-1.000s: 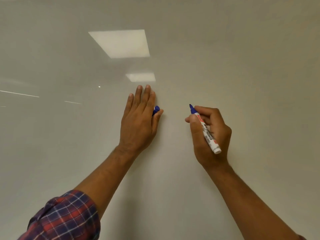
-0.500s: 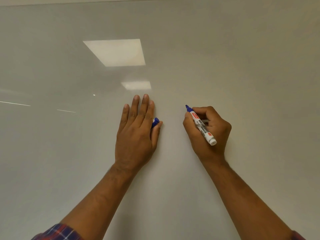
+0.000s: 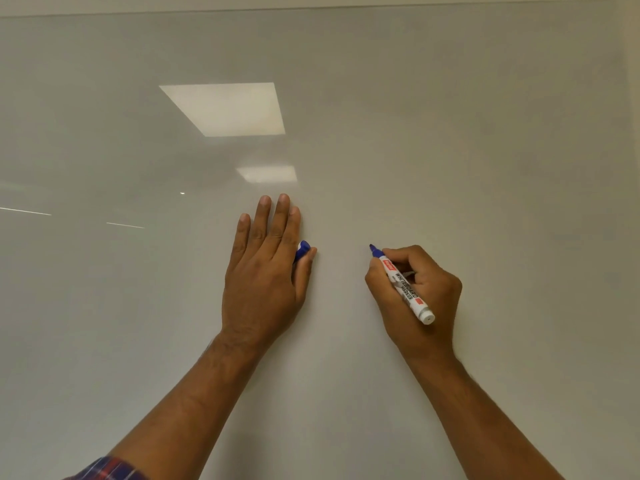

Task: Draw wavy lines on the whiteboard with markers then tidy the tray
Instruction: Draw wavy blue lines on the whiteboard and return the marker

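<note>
The whiteboard (image 3: 450,133) fills the view and carries no marks. My right hand (image 3: 419,292) grips an uncapped white marker (image 3: 407,289) in a writing hold. Its blue tip (image 3: 373,248) points up and left at the board, right of my left hand. My left hand (image 3: 266,268) lies flat against the board with its fingers straight and pointing up. The marker's blue cap (image 3: 302,250) is pinched between the thumb and the side of that hand, mostly hidden by it. No tray is in view.
Ceiling lights are reflected in the glossy board (image 3: 225,109) at upper left. The board's top edge (image 3: 311,10) runs along the top of the view and its right edge (image 3: 623,168) shows at far right.
The view has tilted up, so both hands sit lower in the frame. My right hand has turned the marker slightly, its tip still near the board. No line has appeared.
</note>
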`<action>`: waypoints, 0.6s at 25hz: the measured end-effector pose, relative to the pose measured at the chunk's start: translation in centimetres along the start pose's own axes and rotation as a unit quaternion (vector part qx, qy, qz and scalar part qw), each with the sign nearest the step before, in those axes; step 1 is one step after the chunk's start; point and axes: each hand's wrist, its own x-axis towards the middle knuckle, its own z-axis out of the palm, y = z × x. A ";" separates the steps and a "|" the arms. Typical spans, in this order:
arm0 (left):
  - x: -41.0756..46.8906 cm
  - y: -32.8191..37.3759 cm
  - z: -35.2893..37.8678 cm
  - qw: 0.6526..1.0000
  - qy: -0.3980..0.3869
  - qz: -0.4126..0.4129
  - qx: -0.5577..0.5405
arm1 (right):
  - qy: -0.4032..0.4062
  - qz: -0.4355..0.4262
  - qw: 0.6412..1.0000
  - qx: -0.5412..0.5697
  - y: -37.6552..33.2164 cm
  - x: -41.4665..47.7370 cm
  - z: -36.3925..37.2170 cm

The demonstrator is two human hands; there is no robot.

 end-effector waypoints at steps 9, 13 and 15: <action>0.1 0.0 -0.2 1.000 -0.002 0.003 -0.003 | -0.043 0.011 0.997 -0.062 1.2 -9.0 -3.1; 0.2 0.0 -0.2 1.000 -0.008 -0.002 -0.003 | -0.063 0.026 0.995 -0.074 1.0 -12.7 -4.0; 0.2 0.0 -0.2 1.000 -0.009 0.001 -0.005 | -0.068 0.048 0.994 -0.078 1.3 -14.5 -4.5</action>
